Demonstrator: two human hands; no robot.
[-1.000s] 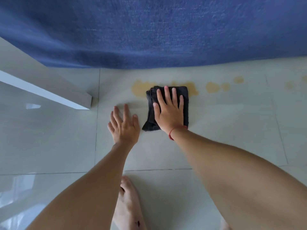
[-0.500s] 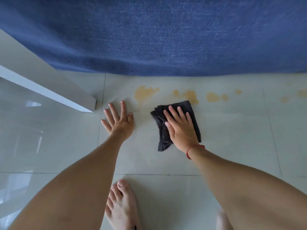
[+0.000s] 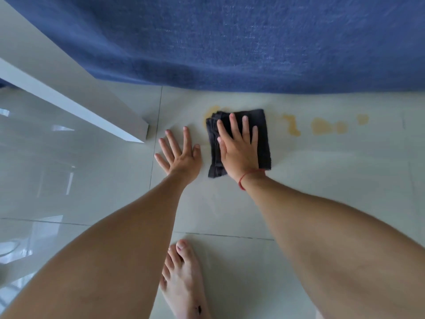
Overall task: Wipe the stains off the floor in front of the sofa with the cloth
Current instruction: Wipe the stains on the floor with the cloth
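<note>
On the pale tiled floor (image 3: 322, 180) just before the blue sofa (image 3: 253, 42), the right hand (image 3: 239, 153) presses flat on the folded dark cloth (image 3: 263, 139), fingers extended and slightly spread. The cloth covers part of the leftmost yellow stain (image 3: 210, 111); further stains (image 3: 322, 126) lie to its right. The left hand (image 3: 181, 157) rests flat beside the cloth, fingers splayed wide.

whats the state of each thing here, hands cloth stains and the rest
cloth: folded, flat on the floor, covering part of the leftmost stain
right hand: open, palm pressed on the cloth
left hand: open, fingers spread, flat on the bare floor beside the cloth
stains: yellow patches right of the cloth, not yet wiped
sofa: blue, just behind the stains
foot: bare, on the floor
</note>
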